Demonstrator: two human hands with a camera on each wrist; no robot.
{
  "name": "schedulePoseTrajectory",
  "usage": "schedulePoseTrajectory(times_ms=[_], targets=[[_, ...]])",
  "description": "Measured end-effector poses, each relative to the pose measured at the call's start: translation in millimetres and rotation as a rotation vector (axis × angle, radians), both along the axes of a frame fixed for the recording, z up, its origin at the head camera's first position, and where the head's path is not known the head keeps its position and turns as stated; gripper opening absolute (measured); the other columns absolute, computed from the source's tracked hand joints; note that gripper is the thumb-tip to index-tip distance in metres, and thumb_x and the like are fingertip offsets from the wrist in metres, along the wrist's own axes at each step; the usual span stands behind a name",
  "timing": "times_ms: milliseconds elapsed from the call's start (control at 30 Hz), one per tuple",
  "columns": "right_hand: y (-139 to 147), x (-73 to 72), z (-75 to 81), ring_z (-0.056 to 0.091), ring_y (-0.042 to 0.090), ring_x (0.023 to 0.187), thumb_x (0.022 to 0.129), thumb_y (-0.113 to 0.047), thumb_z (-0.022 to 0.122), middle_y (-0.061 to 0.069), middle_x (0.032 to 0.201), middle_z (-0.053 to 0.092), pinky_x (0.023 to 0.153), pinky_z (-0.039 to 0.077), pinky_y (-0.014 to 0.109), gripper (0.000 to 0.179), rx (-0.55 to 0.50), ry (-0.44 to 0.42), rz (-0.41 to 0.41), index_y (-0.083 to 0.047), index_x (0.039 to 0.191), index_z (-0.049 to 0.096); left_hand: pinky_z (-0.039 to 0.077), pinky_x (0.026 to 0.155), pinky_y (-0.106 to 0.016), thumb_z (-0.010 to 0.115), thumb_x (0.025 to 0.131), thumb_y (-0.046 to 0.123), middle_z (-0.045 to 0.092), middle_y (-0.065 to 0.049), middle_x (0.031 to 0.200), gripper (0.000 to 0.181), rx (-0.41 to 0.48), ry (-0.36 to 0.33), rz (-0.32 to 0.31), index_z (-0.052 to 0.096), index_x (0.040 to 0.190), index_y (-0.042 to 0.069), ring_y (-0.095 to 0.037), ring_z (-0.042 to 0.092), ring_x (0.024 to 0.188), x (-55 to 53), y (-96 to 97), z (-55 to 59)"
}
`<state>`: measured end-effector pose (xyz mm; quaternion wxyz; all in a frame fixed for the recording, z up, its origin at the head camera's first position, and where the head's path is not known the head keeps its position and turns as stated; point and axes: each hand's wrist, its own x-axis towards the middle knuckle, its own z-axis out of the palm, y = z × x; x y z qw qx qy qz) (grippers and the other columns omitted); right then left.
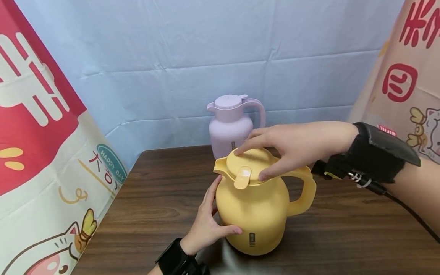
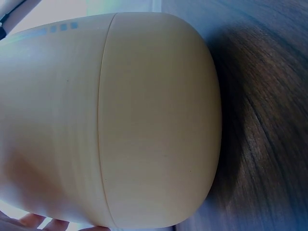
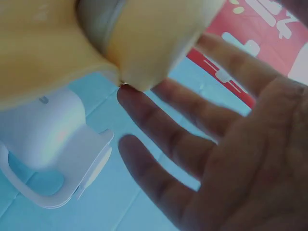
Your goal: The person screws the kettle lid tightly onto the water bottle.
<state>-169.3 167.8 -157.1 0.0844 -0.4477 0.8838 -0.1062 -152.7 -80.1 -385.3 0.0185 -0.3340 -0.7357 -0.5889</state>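
A yellow thermos jug (image 1: 258,206) stands upright on the dark wooden table (image 1: 161,183), its spout to the left and its handle (image 1: 307,196) to the right. My left hand (image 1: 207,225) holds the left side of its body, thumb in front and fingers behind. In the left wrist view the jug's body (image 2: 159,120) fills most of the frame. At the top, my right hand (image 1: 285,145) grips the round lid (image 1: 247,162) between thumb and fingers. From the right wrist view, fingertips touch the lid (image 3: 156,38), and a greyish part shows beside it.
Behind the yellow jug stands a lilac thermos jug (image 1: 228,130) near the table's back edge. A light blue cloth (image 1: 165,68) hangs behind. Printed cloths hang at the left (image 1: 38,114) and right. A black cable (image 1: 409,214) trails from the right wrist camera.
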Motion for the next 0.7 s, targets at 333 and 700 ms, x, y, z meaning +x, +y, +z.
schedulePoseTrajectory(times_ms=[333,700], targets=[[-5.4,5.1,-4.0,0.038,0.010,0.127,0.087,-0.049,0.062,-0.013,0.143,0.036,0.103,0.034,0.039,0.061,0.040,0.065,-0.048,-0.034,0.142,0.040,0.046,0.094,-0.040,0.081,0.073,0.041,0.019,0.006,0.153,0.110,0.009,0.013,-0.006,0.008,0.154,0.029,-0.021,0.034,0.133,-3.3,-1.0,-1.1],[-7.7,8.4,-8.9,0.052,0.010,0.095,0.083,-0.066,0.057,-0.010,0.112,0.051,0.084,0.044,0.035,0.057,0.004,0.194,-0.038,-0.027,0.124,0.055,0.045,0.094,-0.039,0.081,0.074,0.040,0.016,0.006,0.154,0.108,0.005,-0.007,-0.001,0.007,0.154,0.030,-0.021,0.035,0.133,2.2,0.9,-0.2]])
